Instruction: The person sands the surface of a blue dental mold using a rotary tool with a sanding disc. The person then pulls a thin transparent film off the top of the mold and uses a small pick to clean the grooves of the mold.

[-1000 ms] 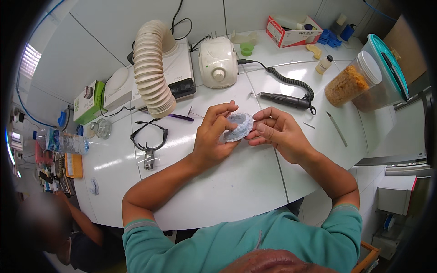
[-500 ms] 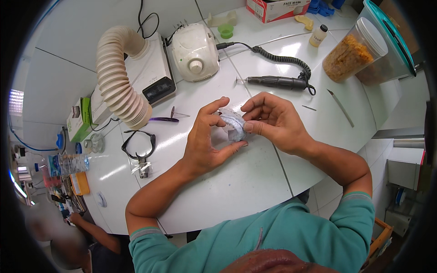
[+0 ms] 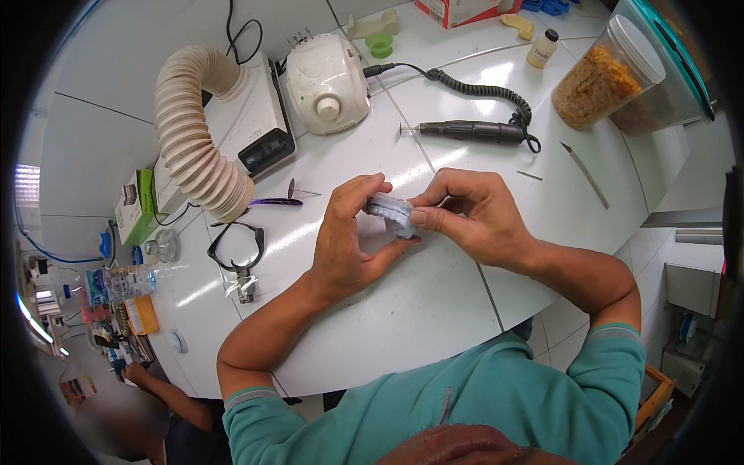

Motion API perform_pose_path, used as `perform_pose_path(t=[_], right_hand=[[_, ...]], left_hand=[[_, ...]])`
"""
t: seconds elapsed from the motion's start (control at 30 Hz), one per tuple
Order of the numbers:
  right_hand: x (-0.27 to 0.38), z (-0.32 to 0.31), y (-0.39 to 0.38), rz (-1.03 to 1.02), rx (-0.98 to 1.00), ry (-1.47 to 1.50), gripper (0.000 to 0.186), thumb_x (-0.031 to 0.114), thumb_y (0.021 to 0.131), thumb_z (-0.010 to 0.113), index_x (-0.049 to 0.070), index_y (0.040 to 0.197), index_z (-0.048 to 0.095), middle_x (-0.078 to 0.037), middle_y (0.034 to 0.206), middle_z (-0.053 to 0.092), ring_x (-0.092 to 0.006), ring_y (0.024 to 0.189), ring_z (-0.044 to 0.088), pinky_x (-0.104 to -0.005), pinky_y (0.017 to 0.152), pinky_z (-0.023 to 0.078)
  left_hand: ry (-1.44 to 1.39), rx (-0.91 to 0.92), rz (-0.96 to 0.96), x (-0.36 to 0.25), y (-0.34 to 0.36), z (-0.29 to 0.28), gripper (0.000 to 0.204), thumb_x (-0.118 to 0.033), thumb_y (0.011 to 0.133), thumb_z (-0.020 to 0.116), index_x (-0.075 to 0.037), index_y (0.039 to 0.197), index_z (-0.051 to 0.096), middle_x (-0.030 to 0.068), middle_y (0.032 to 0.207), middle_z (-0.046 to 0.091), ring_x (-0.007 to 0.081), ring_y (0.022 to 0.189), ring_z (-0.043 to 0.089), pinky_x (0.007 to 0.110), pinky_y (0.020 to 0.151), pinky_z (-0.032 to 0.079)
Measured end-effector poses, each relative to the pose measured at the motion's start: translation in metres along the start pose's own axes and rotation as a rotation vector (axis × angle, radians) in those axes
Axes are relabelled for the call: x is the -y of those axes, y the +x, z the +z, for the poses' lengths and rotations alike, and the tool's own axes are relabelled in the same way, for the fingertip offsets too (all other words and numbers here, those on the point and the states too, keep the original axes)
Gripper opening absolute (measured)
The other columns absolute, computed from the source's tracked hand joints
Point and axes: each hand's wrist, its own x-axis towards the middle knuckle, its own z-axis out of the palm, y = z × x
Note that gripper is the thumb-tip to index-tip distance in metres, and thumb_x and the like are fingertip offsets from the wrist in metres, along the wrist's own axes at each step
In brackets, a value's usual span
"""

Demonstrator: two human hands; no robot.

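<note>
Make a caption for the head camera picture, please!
Left hand and right hand hold a pale, lumpy piece over a white table, black handpiece lying beyond.

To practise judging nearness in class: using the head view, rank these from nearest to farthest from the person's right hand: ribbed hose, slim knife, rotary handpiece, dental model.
1. Dental model: at the right hand's fingertips, on its left.
2. Rotary handpiece: just beyond the hand.
3. Slim knife: off to the right.
4. Ribbed hose: far to the left.
</note>
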Motion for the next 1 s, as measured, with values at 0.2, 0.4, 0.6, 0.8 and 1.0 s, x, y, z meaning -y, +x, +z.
perform_pose_path(t=[0.2, 0.4, 0.6, 0.8, 1.0], right_hand=[[-0.001, 0.007, -0.005, -0.015, -0.071, 0.078, 0.011, 0.005, 0.104, 0.076, -0.005, 0.107, 0.075, -0.008, 0.096, 0.078, -0.0106, 0.086, 0.072, -0.0263, 0.074, 0.061], [-0.006, 0.012, -0.006, -0.051, -0.123, 0.100, 0.010, 0.006, 0.106, 0.073, -0.004, 0.109, 0.073, -0.007, 0.100, 0.074, -0.0086, 0.088, 0.069, -0.0247, 0.074, 0.059], [-0.008, 0.013, -0.005, -0.062, -0.106, 0.142, 0.014, 0.007, 0.109, 0.070, -0.005, 0.115, 0.069, -0.006, 0.102, 0.071, -0.0080, 0.090, 0.068, -0.0243, 0.077, 0.058], [-0.005, 0.008, -0.001, 0.015, -0.066, 0.217, 0.019, 0.014, 0.112, 0.069, -0.005, 0.117, 0.069, -0.006, 0.105, 0.072, -0.0085, 0.094, 0.068, -0.0265, 0.081, 0.059], [-0.003, 0.005, 0.007, 0.082, -0.036, 0.359, 0.029, 0.019, 0.112, 0.070, -0.005, 0.127, 0.069, -0.008, 0.111, 0.074, -0.0109, 0.096, 0.071, -0.0289, 0.086, 0.061]], left_hand=[[0.059, -0.004, -0.005, -0.002, -0.002, 0.001, 0.108, -0.008, 0.074, 0.105, -0.001, 0.159, 0.039, 0.0199, 0.145, 0.056, 0.0285, 0.130, 0.066, 0.041, 0.105, 0.061], [0.037, -0.082, -0.054, -0.002, -0.002, 0.005, 0.104, -0.015, 0.073, 0.105, 0.001, 0.155, 0.044, 0.0209, 0.134, 0.060, 0.0321, 0.114, 0.067, 0.042, 0.096, 0.059], [0.047, 0.012, -0.141, -0.004, -0.001, -0.005, 0.107, -0.018, 0.076, 0.105, 0.002, 0.159, 0.040, 0.0182, 0.138, 0.060, 0.0258, 0.122, 0.069, 0.039, 0.105, 0.059], [-0.288, 0.088, -0.511, -0.018, 0.007, -0.007, 0.109, -0.024, 0.079, 0.104, 0.003, 0.163, 0.038, 0.0124, 0.137, 0.061, 0.0215, 0.117, 0.069, 0.038, 0.100, 0.059], [-0.648, -0.005, -0.517, -0.013, 0.008, 0.002, 0.089, -0.027, 0.086, 0.100, 0.002, 0.153, 0.049, 0.0116, 0.135, 0.064, 0.0190, 0.120, 0.068, 0.032, 0.099, 0.059]])
